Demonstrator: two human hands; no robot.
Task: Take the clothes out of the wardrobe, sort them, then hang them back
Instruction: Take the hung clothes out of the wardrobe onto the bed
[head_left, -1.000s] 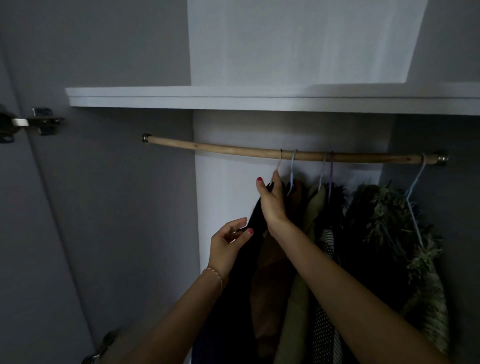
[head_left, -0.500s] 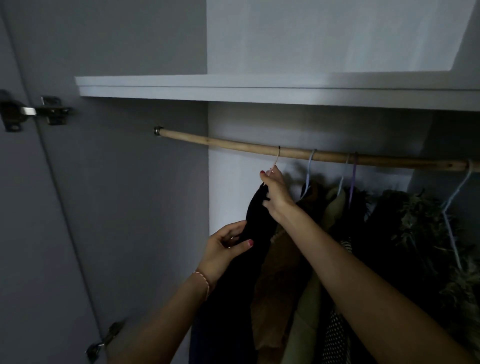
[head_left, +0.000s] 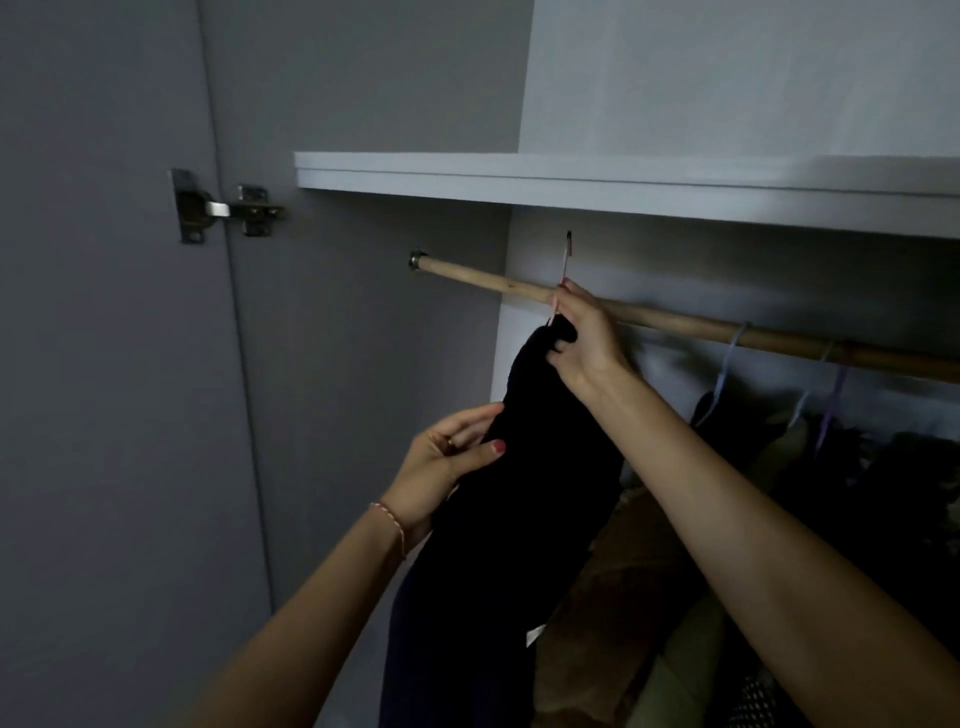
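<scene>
Head view: right hand (head_left: 582, 338) pinches the hanger (head_left: 563, 275) neck of a black garment (head_left: 519, 519), its hook raised above the rod (head_left: 675, 325); left hand (head_left: 441, 462) grips the garment's left edge. Right, other clothes (head_left: 857, 467) hang beneath the shelf (head_left: 623, 182); hinge (head_left: 223, 208) far left.

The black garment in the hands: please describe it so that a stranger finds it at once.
Find the wooden rail under the white shelf. Near its left end the right hand grips the top of the black garment, and the left hand holds its edge. It alone is lifted; its neighbours hang further right.
</scene>
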